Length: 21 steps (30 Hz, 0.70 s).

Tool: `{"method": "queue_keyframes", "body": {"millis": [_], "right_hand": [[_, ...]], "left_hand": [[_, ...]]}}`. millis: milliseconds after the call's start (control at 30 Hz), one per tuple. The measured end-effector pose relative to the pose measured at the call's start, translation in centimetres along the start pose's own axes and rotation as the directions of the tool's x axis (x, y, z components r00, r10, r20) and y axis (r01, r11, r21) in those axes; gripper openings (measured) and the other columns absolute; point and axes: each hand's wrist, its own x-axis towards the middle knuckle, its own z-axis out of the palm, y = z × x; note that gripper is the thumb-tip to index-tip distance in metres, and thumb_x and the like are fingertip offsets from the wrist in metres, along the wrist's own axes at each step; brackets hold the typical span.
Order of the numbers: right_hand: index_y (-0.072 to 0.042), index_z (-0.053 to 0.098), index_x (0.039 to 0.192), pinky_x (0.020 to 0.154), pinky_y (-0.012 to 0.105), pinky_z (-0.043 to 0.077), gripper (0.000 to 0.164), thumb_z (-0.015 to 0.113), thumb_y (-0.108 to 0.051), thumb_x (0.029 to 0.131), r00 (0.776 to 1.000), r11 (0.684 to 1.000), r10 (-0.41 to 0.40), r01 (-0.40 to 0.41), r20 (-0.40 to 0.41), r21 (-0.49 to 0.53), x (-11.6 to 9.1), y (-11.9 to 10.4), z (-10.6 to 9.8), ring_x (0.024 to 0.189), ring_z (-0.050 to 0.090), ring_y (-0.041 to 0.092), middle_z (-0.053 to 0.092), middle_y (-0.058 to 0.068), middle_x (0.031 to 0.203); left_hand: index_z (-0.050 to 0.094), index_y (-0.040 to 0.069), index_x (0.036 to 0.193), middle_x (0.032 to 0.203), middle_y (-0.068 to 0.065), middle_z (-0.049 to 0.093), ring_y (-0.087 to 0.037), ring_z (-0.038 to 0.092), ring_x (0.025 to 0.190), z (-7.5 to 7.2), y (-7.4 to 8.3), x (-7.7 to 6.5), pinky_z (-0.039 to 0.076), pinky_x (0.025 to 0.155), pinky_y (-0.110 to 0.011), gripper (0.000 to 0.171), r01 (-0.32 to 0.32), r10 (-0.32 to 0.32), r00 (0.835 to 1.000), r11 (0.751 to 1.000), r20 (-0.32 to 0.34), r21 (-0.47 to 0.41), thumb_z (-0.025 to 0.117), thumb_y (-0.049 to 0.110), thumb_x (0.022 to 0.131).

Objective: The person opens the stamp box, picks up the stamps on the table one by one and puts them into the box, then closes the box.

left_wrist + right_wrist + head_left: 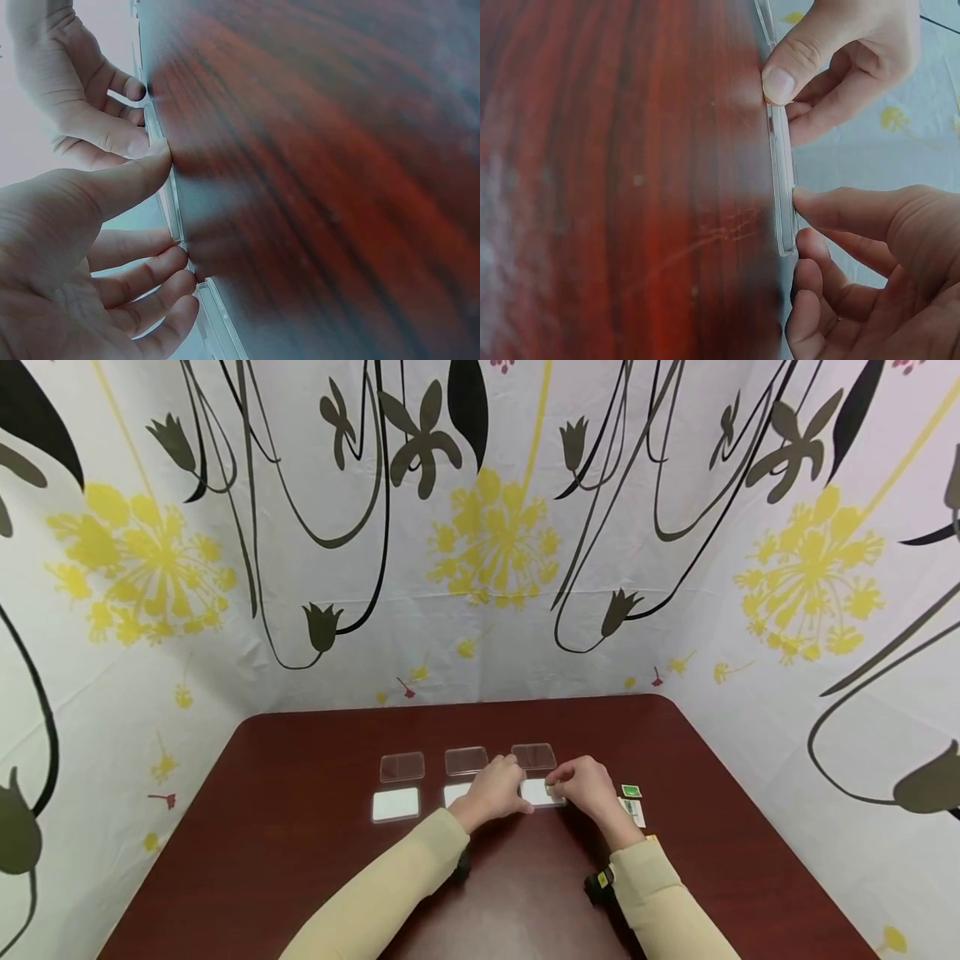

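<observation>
The green-and-white card (pixel 633 812) and the small green card (pixel 631 791) at the right side of the table (pixel 300 860) bear printing too small to read, as does the yellow mark on the black wrist device (pixel 600 887). The rightmost white case (pixel 535 792) lies flat between the two hands, its long axis running left to right, roughly in line with the table's far edge, and one long side facing the person. Seen edge-on from the right wrist, it shows a clear rim around a white layer. The left hand (pixel 491 789) has a narrow grip on this case, thumb at the near edge and fingertips at its left end. The right hand (pixel 587 789) has its grip nearly closed, thumb and forefinger pinching a small greenish piece (pixel 551 786) at the case's right part; its details are too small to tell. To the left lie the middle white case (pixel 454 793), partly hidden by the left hand, and the leftmost white case (pixel 395 805), with the same long axis. Three clear lids (pixel 402 767) form a row behind them, likewise lying lengthwise from left to right.
</observation>
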Motion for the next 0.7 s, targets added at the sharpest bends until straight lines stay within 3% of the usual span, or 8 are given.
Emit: {"method": "queue_keyframes", "body": {"millis": [267, 700], "right_hand": [[-0.020, 0.081, 0.083, 0.064, 0.036, 0.050, 0.008, 0.084, -0.013, 0.080, 1.000, 0.999, -0.023, 0.023, 0.000, -0.025, 0.20, -0.03, -0.16, 0.077, 0.062, 0.015, 0.071, -0.003, 0.090], [-0.019, 0.080, 0.084, 0.063, 0.034, 0.050, 0.007, 0.083, -0.013, 0.081, 0.999, 0.999, -0.037, 0.037, 0.002, -0.023, 0.25, -0.09, -0.31, 0.071, 0.061, 0.013, 0.072, -0.004, 0.086]], "left_hand": [[0.077, 0.012, 0.094, 0.098, -0.003, 0.059, -0.021, 0.056, 0.092, 0.19, -0.11, 0.22, 0.051, 0.074, -0.032, 0.041, 0.006, -0.006, 1.000, 1.000, 0.010, 0.016, 0.087, 0.048, 0.077], [0.078, 0.012, 0.097, 0.102, -0.004, 0.060, -0.021, 0.056, 0.094, 0.13, -0.22, 0.09, 0.051, 0.075, -0.032, 0.042, 0.000, 0.000, 1.000, 1.000, 0.009, 0.023, 0.085, 0.049, 0.078]]}}
